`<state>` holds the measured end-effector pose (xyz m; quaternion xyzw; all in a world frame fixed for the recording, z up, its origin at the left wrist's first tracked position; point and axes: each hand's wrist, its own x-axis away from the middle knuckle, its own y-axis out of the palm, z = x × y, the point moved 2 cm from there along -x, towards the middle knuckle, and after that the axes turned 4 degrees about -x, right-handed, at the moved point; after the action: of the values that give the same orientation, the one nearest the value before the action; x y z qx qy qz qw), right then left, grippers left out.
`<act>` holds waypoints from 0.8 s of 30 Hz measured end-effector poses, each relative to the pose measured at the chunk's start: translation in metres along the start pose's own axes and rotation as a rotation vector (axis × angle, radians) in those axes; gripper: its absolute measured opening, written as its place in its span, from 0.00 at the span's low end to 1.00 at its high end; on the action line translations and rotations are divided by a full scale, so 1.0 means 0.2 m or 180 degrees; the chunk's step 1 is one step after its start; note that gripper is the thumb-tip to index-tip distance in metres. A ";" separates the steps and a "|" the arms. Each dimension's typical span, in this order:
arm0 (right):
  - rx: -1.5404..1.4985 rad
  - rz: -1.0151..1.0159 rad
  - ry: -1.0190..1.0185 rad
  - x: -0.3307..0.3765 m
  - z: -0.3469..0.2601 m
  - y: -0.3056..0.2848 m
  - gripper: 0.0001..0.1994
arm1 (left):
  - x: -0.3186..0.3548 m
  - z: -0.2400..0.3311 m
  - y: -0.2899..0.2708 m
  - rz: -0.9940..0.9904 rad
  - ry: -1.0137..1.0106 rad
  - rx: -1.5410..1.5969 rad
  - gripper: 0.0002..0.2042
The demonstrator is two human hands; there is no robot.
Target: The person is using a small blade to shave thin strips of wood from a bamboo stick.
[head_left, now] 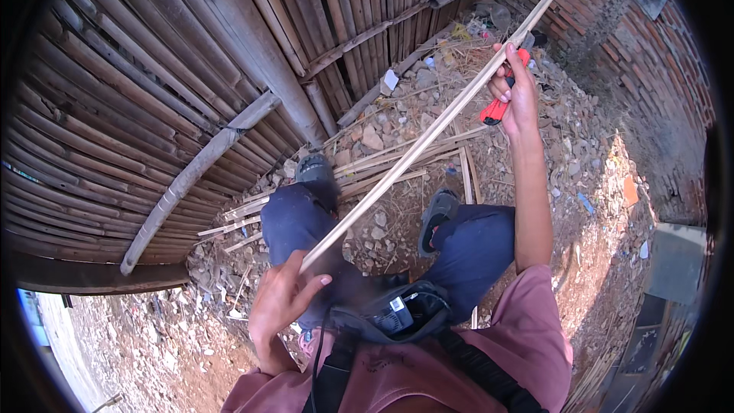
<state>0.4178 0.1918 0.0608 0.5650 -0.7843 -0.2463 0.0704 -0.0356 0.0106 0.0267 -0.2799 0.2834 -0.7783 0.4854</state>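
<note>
A long pale wooden or bamboo strip (417,151) slants across the view from lower left to upper right, with a line running along its length. My left hand (284,291) is closed around its lower end; the thumb stands out to the side and the other fingers are partly hidden. Higher up, my right hand (520,95) grips the strip near its far end. Against that same palm is a red-and-black handled tool (495,112). Whether the tool has a blade, and where it points, I cannot make out.
Several more pale strips (371,172) lie on the rubble ground around my feet. To the left rises a bamboo-slat wall (92,122) with thick poles; a brick wall (650,69) stands at the right. An open black pouch (397,313) hangs at my waist.
</note>
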 end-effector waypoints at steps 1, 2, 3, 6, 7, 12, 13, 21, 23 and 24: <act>-0.0022 0.0015 -0.0025 -0.01 -0.02 0.00 0.22 | -0.01 -0.02 0.01 -0.0018 0.0051 0.0098 0.14; -0.0045 0.0031 -0.0050 -0.02 -0.03 0.00 0.23 | -0.01 -0.04 0.02 -0.0036 0.0103 0.0196 0.13; 0.0040 0.0035 -0.0136 -0.01 -0.03 0.00 0.24 | -0.01 -0.04 0.03 -0.0053 0.0156 0.0293 0.12; 0.0420 -0.0080 -0.0285 0.03 -0.07 0.05 0.29 | -0.02 -0.02 0.10 -0.0242 0.0082 0.0875 0.13; 0.0395 -0.0033 -0.0413 0.06 -0.07 0.07 0.29 | -0.03 -0.02 0.13 -0.0252 0.0133 0.1021 0.13; 0.0734 -0.0044 -0.1085 0.29 0.01 0.29 0.21 | -0.08 0.10 0.14 -0.0174 0.0249 0.1376 0.17; 0.0871 -0.0096 -0.1226 0.38 0.02 0.35 0.19 | -0.10 0.12 0.13 -0.0160 0.0246 0.1442 0.17; 0.2456 -0.1910 -0.1821 0.79 0.18 0.58 0.19 | -0.23 0.30 0.08 0.0244 0.0080 0.1955 0.15; 0.2436 -0.1985 -0.2082 0.80 0.21 0.59 0.18 | -0.25 0.30 0.09 0.0414 0.0233 0.1836 0.14; 0.2445 -0.2025 -0.2214 0.80 0.22 0.59 0.18 | -0.26 0.30 0.10 0.0496 0.0310 0.1777 0.14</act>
<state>0.2435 0.0855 0.0513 0.6431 -0.5868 -0.1247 -0.4760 0.0378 0.0411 0.0443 -0.0752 0.1020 -0.7990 0.5878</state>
